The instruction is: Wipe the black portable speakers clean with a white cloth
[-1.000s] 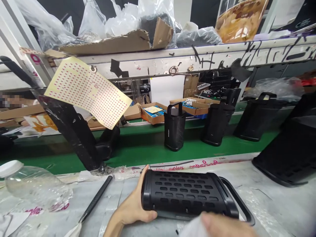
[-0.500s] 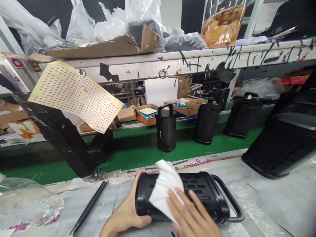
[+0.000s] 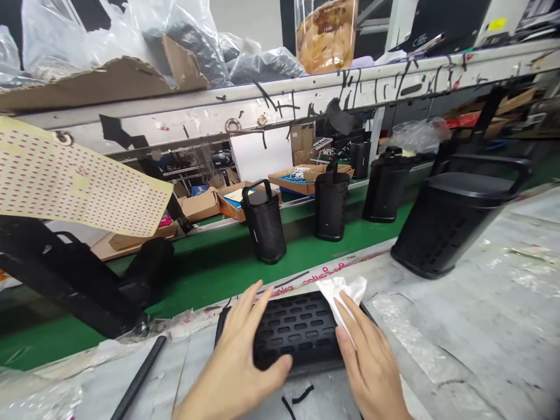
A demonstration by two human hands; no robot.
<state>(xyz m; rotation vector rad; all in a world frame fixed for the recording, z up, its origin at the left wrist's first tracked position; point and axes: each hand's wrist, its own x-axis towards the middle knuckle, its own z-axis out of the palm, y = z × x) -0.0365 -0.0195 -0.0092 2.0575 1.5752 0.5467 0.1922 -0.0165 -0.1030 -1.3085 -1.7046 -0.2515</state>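
Observation:
A black slotted housing [image 3: 297, 329] lies on its side on the bench in front of me, its grille face up. Over its left end is my left hand [image 3: 238, 356], fingers and thumb spread wide; whether it touches the housing is hard to tell. My right hand [image 3: 370, 356] holds a crumpled white wiping cloth [image 3: 343, 291] against the right end. The cloth and hand hide that end, and the carry handle does not show.
Several similar upright black housings with handles, one of them here [image 3: 265, 224], stand along the green conveyor belt [image 3: 210, 268]. A larger-looking one [image 3: 446, 219] stands at the right. A black rod [image 3: 140, 379] lies left; a dotted yellow sheet [image 3: 83, 181] hangs above.
My right hand has moved the cloth from the grille to the housing's right end. My left hand has loosened from the left end and spread open. The view has shifted right.

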